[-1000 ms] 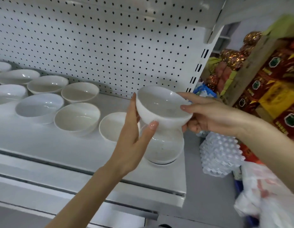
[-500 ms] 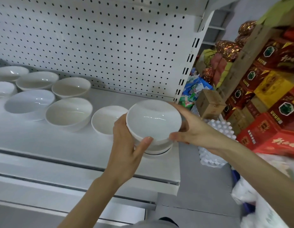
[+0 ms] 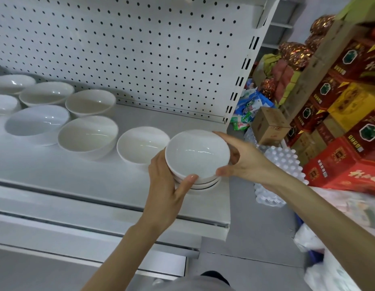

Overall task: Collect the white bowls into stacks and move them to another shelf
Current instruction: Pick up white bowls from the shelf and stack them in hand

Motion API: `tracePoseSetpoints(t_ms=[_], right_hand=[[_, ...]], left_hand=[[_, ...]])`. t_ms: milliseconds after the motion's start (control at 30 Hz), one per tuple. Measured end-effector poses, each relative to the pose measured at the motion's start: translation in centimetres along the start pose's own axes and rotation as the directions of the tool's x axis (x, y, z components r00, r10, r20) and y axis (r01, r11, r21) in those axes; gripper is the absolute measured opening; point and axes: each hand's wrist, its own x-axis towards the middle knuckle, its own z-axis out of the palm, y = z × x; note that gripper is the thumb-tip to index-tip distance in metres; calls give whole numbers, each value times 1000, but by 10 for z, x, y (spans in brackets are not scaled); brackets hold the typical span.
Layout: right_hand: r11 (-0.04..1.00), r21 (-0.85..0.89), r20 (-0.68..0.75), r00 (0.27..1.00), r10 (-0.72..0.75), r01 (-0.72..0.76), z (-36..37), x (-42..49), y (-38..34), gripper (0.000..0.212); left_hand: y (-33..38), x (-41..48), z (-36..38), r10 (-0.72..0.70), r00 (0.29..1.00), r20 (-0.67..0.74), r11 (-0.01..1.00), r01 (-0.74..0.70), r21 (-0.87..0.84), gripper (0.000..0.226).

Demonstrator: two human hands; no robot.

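Two hands clasped a stack of white bowls between them. The left hand curled round the stack's left side, with its thumb pressed against the near wall just under the top rim. The right hand cupped the opposite side, thumb on the near rim and fingers hooked over the far rim. Below the top bowl at least two more rims showed. The stack seemed to sit on the shelf near its right front corner, though the hands hid the base. Just beyond the left hand's knuckles stood a single bowl, touching or nearly touching the stack. Farther out on that side, loose bowls stood in two rows in front of the pegboard panel. Past the right hand, off the shelf's end, lay a pack of bottles and stacked red boxes.
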Motion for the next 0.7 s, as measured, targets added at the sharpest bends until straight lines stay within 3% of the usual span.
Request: tracePoseSetpoints(t_ms=[133, 300, 400, 467, 700], right_hand=[[1000, -6, 6, 1000, 14, -14, 0, -2, 6, 89], [966, -246, -38, 997, 74, -81, -3, -4, 7, 107], [999, 18, -58, 997, 44, -43, 14, -9, 12, 110], [987, 159, -149, 989, 13, 10, 34, -10, 19, 109], [945, 289, -429, 903, -15, 153, 70, -6, 27, 96]], left_hand=[[-3, -2, 2, -28, 1000, -8, 1000, 28, 2, 98], [-3, -9, 2, -71, 997, -38, 996, 68, -65, 84], [2, -16, 8, -108, 992, -68, 982, 96, -166, 78], [8, -18, 13, -131, 989, -63, 962, 111, -251, 76], [19, -19, 24, -203, 978, -57, 921, 171, -350, 74]])
